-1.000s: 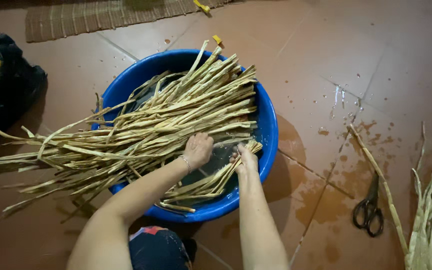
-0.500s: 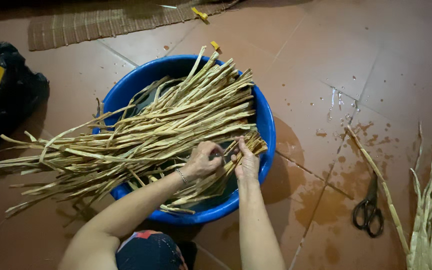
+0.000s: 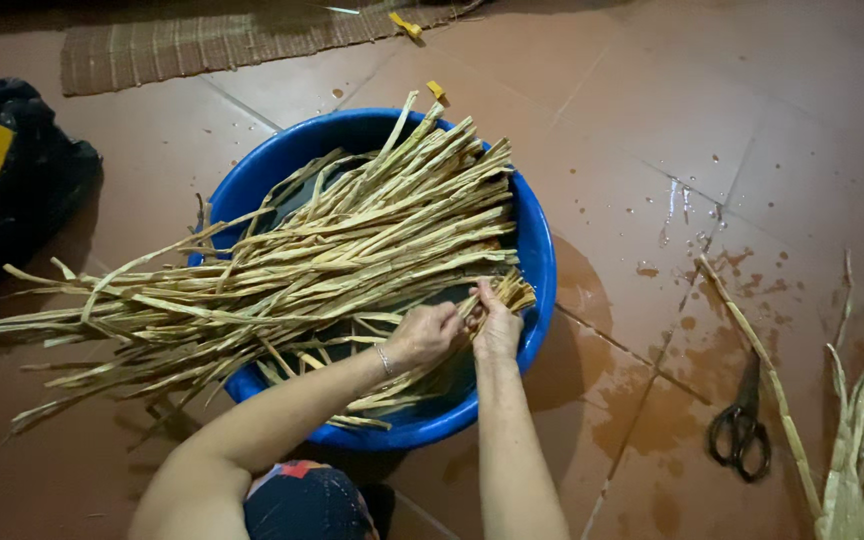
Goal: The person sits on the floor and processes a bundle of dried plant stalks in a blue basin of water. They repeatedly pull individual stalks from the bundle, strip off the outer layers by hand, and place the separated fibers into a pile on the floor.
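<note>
Black bag (image 3: 37, 190) with yellow panel at far left, well apart from the rest. Beside it, dried pale plant strips (image 3: 282, 270) fanned across blue plastic basin (image 3: 542, 250), tips spilling past the left rim onto the tiles. Left hand (image 3: 424, 333) and right hand (image 3: 497, 325) side by side at the near right rim, both closed on the strips' cut ends. Farther right, wet terracotta tile floor (image 3: 652, 120), open room, then scissors (image 3: 742, 430) and more loose stalks (image 3: 857, 440). Woven mat (image 3: 202, 45) along the top edge.
</note>
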